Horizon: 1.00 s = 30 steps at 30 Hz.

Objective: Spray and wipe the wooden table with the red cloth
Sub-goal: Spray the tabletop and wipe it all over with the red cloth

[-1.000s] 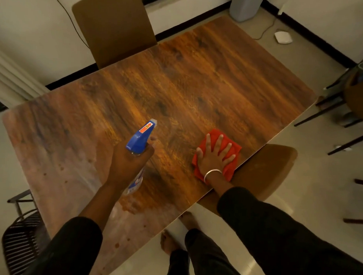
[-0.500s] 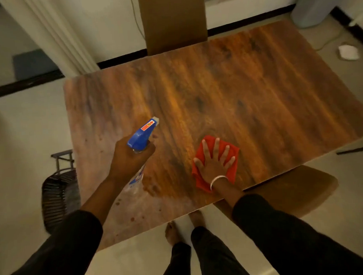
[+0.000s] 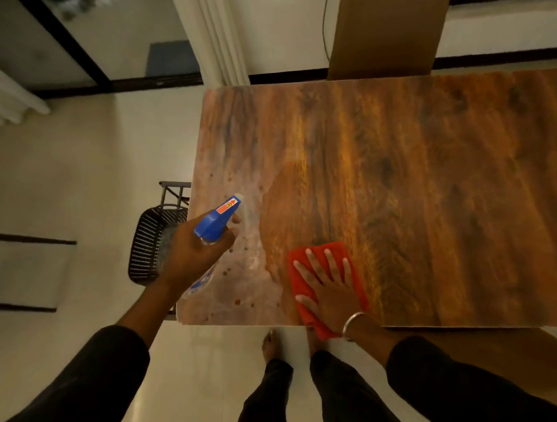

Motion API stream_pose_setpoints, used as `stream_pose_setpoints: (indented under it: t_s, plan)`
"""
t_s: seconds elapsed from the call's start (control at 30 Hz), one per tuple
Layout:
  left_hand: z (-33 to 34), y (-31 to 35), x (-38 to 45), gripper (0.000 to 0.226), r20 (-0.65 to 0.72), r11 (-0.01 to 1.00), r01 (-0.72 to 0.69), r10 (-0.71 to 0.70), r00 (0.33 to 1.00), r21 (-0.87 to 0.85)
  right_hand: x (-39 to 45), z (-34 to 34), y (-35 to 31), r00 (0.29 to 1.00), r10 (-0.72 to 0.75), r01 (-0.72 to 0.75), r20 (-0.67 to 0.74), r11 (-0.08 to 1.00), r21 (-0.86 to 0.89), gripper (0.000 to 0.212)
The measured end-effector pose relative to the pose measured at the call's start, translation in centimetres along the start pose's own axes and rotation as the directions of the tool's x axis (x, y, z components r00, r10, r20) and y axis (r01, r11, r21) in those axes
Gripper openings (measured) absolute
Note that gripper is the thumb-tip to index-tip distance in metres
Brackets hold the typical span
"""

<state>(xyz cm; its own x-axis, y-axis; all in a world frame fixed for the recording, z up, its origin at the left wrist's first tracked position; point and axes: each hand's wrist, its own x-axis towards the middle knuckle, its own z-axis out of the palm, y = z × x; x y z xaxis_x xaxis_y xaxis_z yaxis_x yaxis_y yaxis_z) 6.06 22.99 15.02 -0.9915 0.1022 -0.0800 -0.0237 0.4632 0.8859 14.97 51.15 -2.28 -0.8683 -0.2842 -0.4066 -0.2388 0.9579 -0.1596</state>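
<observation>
The wooden table point(image 3: 412, 181) fills the right half of the view; its left strip looks pale and spotted, the rest dark and glossy. My right hand point(image 3: 329, 291) lies flat with fingers spread on the red cloth point(image 3: 355, 268), pressing it to the table near the front edge; one corner of the cloth hangs over that edge. My left hand point(image 3: 193, 255) grips a spray bottle point(image 3: 217, 222) with a blue trigger head, held above the table's front left corner, nozzle pointing over the pale strip. The bottle's clear body shows below my hand.
A black woven chair point(image 3: 152, 243) stands against the table's left end. A brown chair back point(image 3: 387, 30) rises behind the far edge, and a brown chair seat point(image 3: 484, 355) sticks out under the front edge at right. Pale floor lies to the left.
The view has swung left, so the table's left end is now central. Both hands have moved toward the left end; the cloth slid left along the front edge.
</observation>
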Motion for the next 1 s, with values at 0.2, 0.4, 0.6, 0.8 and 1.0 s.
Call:
stream_pose_setpoints:
  t_s: [0.2,0.4,0.6,0.8,1.0]
  plan:
    - [-1.9,-2.5,-4.1,0.033,-0.091,0.998,0.054,-0.053,0.994,0.010,8.4,-4.4,-5.7,0.978,0.198,-0.195,-0.058,0.979,0.054,0.081]
    - [-4.8,-5.2,-5.6,0.010,-0.148,0.986,0.165,-0.161,0.976,0.013,3.9,0.6,-11.5,0.972,-0.234,0.231,-0.031,0.970,-0.076,0.079]
    - [-7.1,-7.5,-6.6,0.016,-0.090,0.982,0.173,-0.179,0.980,-0.074,3.7,1.3,-7.5,0.993,-0.113,0.109,-0.036,0.989,-0.099,0.076]
    - [-8.9,-10.9,-7.7,0.019,-0.040,0.977,0.215,-0.214,0.976,0.009,13.1,-1.7,-15.0,0.967,0.199,-0.188,-0.160,0.979,0.082,0.078]
    - [-10.0,-13.1,-8.0,0.010,-0.107,0.981,0.186,-0.190,0.976,-0.052,7.4,4.5,-21.3,0.931,-0.339,0.328,-0.137,0.940,-0.095,0.078]
